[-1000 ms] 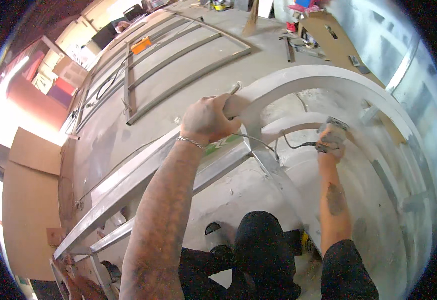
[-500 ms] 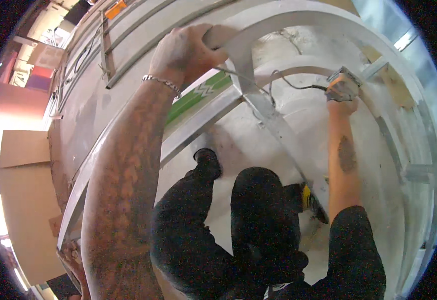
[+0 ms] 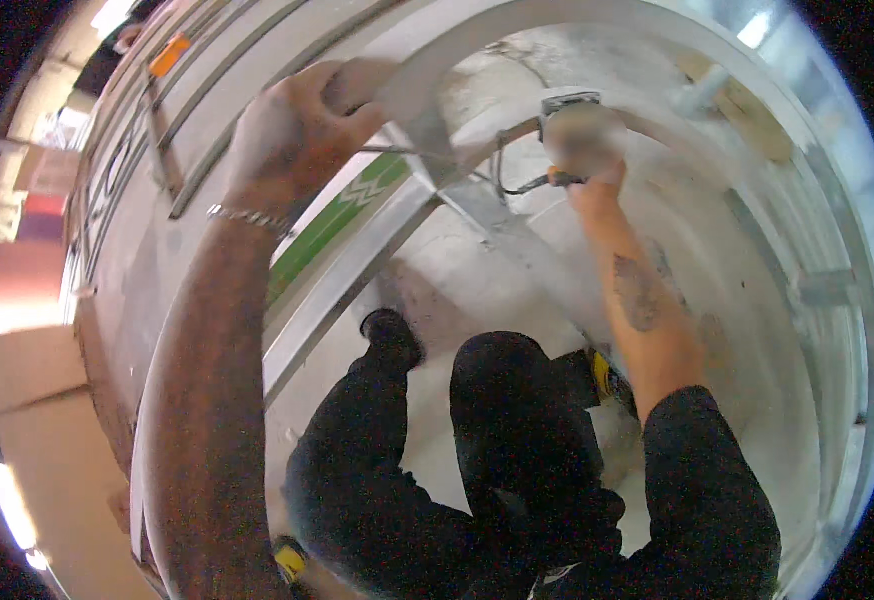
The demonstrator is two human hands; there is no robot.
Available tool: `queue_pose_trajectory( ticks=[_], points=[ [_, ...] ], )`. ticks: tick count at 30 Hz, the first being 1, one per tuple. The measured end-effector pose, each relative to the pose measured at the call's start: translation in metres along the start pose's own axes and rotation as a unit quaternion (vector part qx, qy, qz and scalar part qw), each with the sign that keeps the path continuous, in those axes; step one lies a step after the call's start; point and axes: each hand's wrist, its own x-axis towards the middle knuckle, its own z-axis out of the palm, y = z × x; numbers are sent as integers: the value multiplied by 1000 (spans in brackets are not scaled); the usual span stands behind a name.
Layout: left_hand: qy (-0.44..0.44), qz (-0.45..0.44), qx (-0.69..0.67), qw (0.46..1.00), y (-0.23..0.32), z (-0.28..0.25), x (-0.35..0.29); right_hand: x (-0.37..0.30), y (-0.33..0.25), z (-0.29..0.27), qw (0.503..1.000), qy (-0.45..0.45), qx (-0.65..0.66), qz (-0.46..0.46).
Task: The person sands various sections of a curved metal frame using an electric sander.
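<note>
My left hand point(image 3: 302, 125) is wrapped round a curved pale metal frame point(image 3: 432, 60) at the upper left, its thumb over the band. My right hand point(image 3: 595, 170) is closed round a corded power sander point(image 3: 569, 102), blurred by motion. The sander's flat grey pad is on its far side, beside the inner curved band of the frame; whether it touches the band I cannot tell. A dark cord point(image 3: 527, 188) loops from the tool towards the left. Below my left hand, a straight metal bar point(image 3: 357, 275) of the frame runs beside a green and white panel point(image 3: 342, 215).
My bent knees point(image 3: 512, 400) in dark trousers are inside the frame's span. Long metal bars point(image 3: 247, 85) lie on the floor at the upper left, with an orange object point(image 3: 169, 55) near them. Cardboard point(image 3: 47, 450) stands at the left. A wooden piece point(image 3: 757, 120) lies upper right.
My right hand and the sander have moved left along the inner band. My left hand and the frame appear further left in the view, which has shifted somewhat.
</note>
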Motion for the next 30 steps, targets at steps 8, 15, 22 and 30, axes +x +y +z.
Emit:
queue_pose_trajectory(
  ticks=[8, 15, 22, 30],
  points=[
    [-1, -32, 29, 999, -1, 1, -6, -46, -73, 60, 863, 155, 434, 209],
    [-6, -28, 24, 999, 7, -2, -3, -78, -100, 88, 885, 191, 373, 202],
    [-15, 8, 9, 1000, -21, -6, -3, -66, -102, 83, 842, 266, 390, 260],
    [-29, -5, -19, 999, -9, -8, -4, -81, -94, 97, 824, 299, 385, 287]
  ],
)
